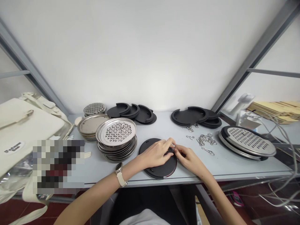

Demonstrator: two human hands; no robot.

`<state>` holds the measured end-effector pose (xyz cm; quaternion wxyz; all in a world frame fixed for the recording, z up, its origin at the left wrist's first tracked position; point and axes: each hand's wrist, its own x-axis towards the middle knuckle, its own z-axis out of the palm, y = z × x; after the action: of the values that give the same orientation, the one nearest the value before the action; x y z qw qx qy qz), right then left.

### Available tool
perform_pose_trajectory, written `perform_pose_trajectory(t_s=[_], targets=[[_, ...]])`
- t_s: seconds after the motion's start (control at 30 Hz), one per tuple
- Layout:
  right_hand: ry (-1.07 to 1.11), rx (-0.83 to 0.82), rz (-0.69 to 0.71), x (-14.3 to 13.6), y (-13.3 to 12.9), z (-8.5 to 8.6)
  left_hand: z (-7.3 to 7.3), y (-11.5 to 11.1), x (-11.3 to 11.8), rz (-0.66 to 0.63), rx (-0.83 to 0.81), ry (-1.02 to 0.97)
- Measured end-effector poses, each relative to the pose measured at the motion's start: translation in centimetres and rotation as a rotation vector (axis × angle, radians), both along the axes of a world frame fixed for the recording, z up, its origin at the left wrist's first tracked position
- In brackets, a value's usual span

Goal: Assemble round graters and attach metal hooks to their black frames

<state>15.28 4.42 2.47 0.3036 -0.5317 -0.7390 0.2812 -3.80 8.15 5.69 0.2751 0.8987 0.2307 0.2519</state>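
A black round base (161, 172) lies flat near the table's front edge. My left hand (157, 153) reaches over it, with thumb and fingers closed at its right rim. At that same rim, the fingertips of my right hand (189, 159) are pinched together. A dark, shiny bit shows between the two hands, but the fingers hide what it is. Just right of my hands lie several loose metal wire clips (206, 139). Left of the base, a round steel grater plate (119, 131) tops a stack of steel discs.
More steel discs (92, 125) and a grater plate (94, 108) stand behind at left. Black round holders with raised rims (188, 116) lie along the wall. Grater plates on black bases (249, 140) are stacked at right. A cream bag (25, 125) sits left; cables (292, 150) hang right.
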Motion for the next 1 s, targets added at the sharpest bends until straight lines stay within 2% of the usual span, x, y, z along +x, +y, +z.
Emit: perform_pose_trajectory(t_s=[1.0], targets=[[0.044, -0.049, -0.043, -0.17, 0.06, -0.18, -0.01, 0.15, 0.01, -0.012, -0.017, -0.006]])
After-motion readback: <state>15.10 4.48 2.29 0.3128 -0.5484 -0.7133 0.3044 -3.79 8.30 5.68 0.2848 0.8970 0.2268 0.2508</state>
